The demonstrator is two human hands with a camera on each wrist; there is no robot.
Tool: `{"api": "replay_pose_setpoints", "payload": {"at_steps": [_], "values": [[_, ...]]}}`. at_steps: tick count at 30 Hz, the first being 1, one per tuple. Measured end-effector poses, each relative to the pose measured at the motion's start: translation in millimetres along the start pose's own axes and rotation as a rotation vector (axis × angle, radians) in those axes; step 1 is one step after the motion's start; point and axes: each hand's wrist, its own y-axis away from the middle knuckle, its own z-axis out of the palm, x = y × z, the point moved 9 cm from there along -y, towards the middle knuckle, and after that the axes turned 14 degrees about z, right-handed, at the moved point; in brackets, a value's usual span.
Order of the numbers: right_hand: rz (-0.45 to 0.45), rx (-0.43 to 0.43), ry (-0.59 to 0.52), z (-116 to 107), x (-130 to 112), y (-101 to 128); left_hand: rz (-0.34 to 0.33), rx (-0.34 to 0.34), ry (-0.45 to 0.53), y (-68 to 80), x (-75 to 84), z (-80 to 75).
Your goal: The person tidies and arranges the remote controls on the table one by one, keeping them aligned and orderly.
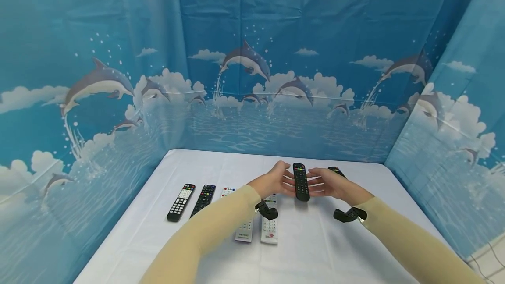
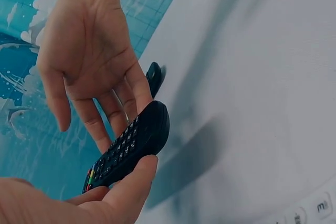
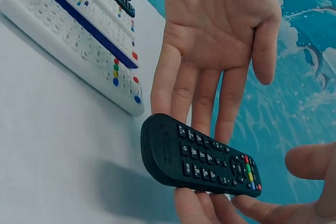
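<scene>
A black remote control (image 1: 301, 182) sits lifted above a white-covered table (image 1: 323, 249), held between a person's two hands at the far middle of the tabletop, its buttons facing up and its coloured keys at the far end. The left hand (image 1: 275, 180) lies along the remote's left side with palm turned inward; its fingers (image 3: 181, 85) are straight and close together, their tips under the remote's edge, the thumb standing apart. The right hand (image 1: 330, 183) mirrors it on the other side, fingers (image 2: 107, 114) extended and slightly spread beneath the remote, the thumb held clear. Neither hand curls round the remote; it rests on the outstretched fingers.

Just behind the right hand, another black remote (image 1: 336, 171) lies on the cloth, partly hidden. Below the left forearm lie two white remotes (image 1: 269, 227), side by side and nearly touching; a third white remote (image 1: 227, 192) shows just beyond the sleeve. Further left, two more black remotes (image 1: 181, 202) lie parallel, close but apart, angled toward the back wall.

Both arms wear tan sleeves (image 1: 205, 236), each with a small black camera mount (image 1: 266, 210) strapped at the wrist. A blue backdrop (image 1: 244, 69) printed with leaping dolphins, clouds and waves encloses the table on three sides.
</scene>
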Motion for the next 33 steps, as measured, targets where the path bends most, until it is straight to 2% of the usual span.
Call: {"api": "replay_pose_setpoints", "payload": {"at_steps": [6, 16, 23, 33], "values": [[-0.006, -0.020, -0.017, 8, 5, 6, 0.005, -0.012, 0.009, 10.9, 0.4, -3.9], [-0.009, -0.083, -0.049, 26, 18, 21, 0.006, -0.046, -0.018, 40.9, -1.9, -11.2], [0.006, -0.070, -0.069, 35, 38, 26, -0.017, -0.094, -0.048, 58.4, -8.0, -14.4], [0.046, -0.038, -0.065, 47, 66, 29, -0.064, -0.097, -0.070, 76.7, -22.9, -21.2]]}}
